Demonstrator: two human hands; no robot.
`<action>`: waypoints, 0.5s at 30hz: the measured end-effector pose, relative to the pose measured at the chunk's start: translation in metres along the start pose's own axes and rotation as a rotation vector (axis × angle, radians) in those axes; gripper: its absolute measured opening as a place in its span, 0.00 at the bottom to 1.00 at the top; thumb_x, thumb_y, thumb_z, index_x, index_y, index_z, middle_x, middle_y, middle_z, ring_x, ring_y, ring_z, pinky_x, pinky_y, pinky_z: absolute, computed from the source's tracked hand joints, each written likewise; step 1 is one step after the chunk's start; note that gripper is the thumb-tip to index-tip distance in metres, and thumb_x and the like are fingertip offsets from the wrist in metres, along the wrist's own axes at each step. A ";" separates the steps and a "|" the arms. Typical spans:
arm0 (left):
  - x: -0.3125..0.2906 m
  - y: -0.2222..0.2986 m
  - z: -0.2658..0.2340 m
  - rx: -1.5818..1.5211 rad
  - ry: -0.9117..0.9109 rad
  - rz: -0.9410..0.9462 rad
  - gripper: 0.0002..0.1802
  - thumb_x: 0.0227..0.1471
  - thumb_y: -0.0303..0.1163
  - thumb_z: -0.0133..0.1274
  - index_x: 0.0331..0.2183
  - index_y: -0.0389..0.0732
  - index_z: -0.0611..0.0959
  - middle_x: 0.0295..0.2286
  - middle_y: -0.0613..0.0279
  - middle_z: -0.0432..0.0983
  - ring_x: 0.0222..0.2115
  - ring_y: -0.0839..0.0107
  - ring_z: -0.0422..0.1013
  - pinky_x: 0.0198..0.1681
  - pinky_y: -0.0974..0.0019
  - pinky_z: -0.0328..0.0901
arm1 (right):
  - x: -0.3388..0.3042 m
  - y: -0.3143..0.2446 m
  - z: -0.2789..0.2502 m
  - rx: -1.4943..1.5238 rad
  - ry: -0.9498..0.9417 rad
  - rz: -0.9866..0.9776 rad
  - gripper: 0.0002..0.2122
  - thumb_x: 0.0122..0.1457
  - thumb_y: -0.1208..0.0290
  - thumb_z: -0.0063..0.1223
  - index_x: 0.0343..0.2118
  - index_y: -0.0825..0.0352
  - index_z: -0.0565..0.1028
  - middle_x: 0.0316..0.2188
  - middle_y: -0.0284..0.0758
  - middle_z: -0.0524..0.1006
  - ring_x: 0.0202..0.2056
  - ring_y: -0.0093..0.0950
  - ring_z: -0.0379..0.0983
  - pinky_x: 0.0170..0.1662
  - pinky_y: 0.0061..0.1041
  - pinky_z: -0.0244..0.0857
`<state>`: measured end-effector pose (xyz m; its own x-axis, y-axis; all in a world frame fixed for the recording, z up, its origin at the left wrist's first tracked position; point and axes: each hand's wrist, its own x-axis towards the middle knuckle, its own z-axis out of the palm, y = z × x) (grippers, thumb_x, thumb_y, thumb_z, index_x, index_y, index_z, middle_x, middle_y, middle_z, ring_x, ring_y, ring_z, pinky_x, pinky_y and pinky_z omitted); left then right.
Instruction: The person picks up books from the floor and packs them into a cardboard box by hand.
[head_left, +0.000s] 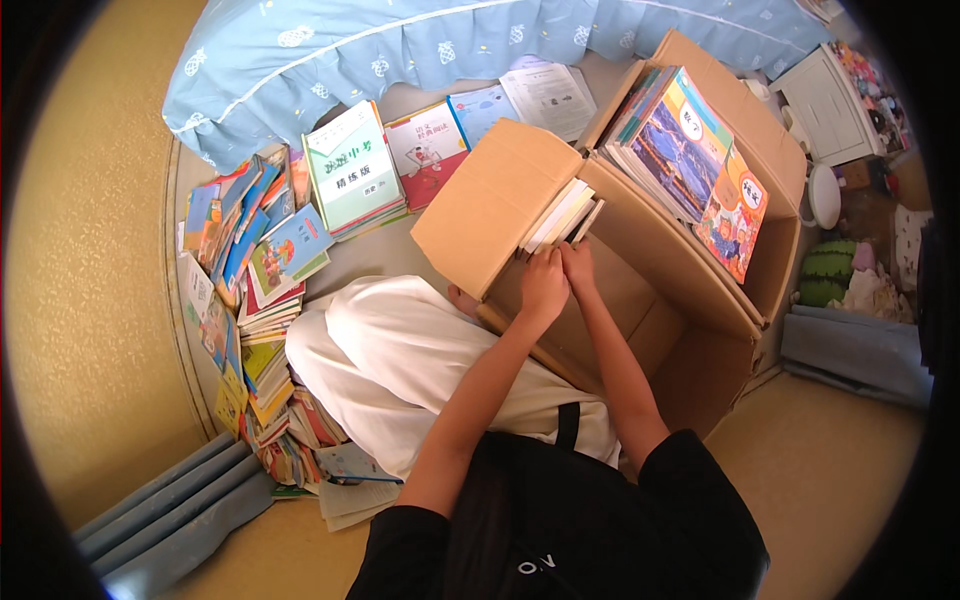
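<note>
A row of books (562,214) stands on edge inside the near open cardboard box (640,262), against its left end under a raised flap (497,192). My left hand (544,283) is closed at the near end of this row, its fingertips partly hidden behind the hand. Close beside it, touching or almost touching, my right hand (577,264) has its fingers curled on the end of a dark-edged book at the row's right side. Both forearms reach over the box's near side.
Behind, a second cardboard box (779,262) holds stacked colourful books (690,150). Book stacks (350,170) line the floor under a blue bed skirt (400,40). Loose piles (265,310) lean along the left wall. At right are a white cabinet (826,105) and folded blue cloth (855,350).
</note>
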<state>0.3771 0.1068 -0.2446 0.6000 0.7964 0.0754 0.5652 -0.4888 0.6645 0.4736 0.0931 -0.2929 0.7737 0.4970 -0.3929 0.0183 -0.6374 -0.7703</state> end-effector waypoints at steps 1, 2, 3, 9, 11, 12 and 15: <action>-0.002 0.001 0.002 0.075 0.005 0.061 0.17 0.39 0.23 0.46 0.36 0.32 0.71 0.37 0.52 0.67 0.38 0.57 0.64 0.37 0.59 0.62 | 0.002 0.003 0.002 0.000 -0.001 -0.001 0.21 0.45 0.65 0.44 0.37 0.77 0.63 0.31 0.51 0.71 0.34 0.41 0.70 0.38 0.32 0.61; -0.005 0.002 0.004 0.075 0.007 0.060 0.17 0.39 0.23 0.46 0.36 0.32 0.71 0.37 0.52 0.67 0.38 0.57 0.64 0.37 0.59 0.62 | 0.003 0.007 0.003 -0.005 -0.011 0.012 0.20 0.44 0.66 0.45 0.38 0.77 0.63 0.31 0.50 0.72 0.33 0.40 0.70 0.37 0.31 0.62; -0.007 0.007 0.005 0.144 0.039 0.091 0.19 0.38 0.22 0.46 0.37 0.31 0.70 0.39 0.51 0.65 0.40 0.57 0.62 0.37 0.59 0.62 | 0.007 0.014 0.003 -0.012 -0.015 0.029 0.20 0.44 0.66 0.45 0.38 0.77 0.63 0.31 0.49 0.72 0.32 0.39 0.70 0.36 0.31 0.62; -0.010 0.010 0.002 0.273 0.035 0.100 0.23 0.34 0.20 0.48 0.40 0.30 0.68 0.41 0.51 0.61 0.43 0.58 0.58 0.39 0.63 0.60 | 0.015 0.032 0.001 0.183 -0.079 -0.016 0.12 0.44 0.72 0.43 0.31 0.76 0.68 0.22 0.42 0.73 0.24 0.29 0.70 0.28 0.27 0.64; -0.007 0.015 0.000 0.251 -0.022 0.103 0.24 0.34 0.20 0.48 0.40 0.30 0.68 0.40 0.51 0.61 0.43 0.59 0.58 0.39 0.63 0.59 | 0.017 0.039 -0.004 0.195 -0.045 -0.043 0.11 0.45 0.73 0.43 0.29 0.75 0.69 0.20 0.39 0.72 0.23 0.27 0.69 0.26 0.26 0.64; -0.006 0.013 0.000 0.231 -0.038 0.093 0.24 0.34 0.20 0.49 0.40 0.30 0.68 0.38 0.52 0.62 0.42 0.59 0.59 0.39 0.63 0.60 | 0.013 0.035 -0.002 0.209 -0.029 -0.073 0.09 0.45 0.74 0.43 0.27 0.74 0.70 0.18 0.37 0.72 0.21 0.25 0.69 0.25 0.24 0.63; 0.000 -0.005 0.009 0.244 -0.008 0.060 0.24 0.34 0.20 0.49 0.40 0.31 0.68 0.34 0.54 0.63 0.39 0.61 0.62 0.35 0.64 0.63 | 0.004 0.020 -0.006 0.334 -0.161 0.137 0.09 0.44 0.75 0.44 0.29 0.72 0.70 0.20 0.34 0.72 0.21 0.23 0.68 0.23 0.22 0.63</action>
<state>0.3793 0.1063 -0.2550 0.6404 0.7611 0.1028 0.6481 -0.6074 0.4595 0.4805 0.0786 -0.3073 0.6448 0.5240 -0.5565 -0.3056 -0.4906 -0.8160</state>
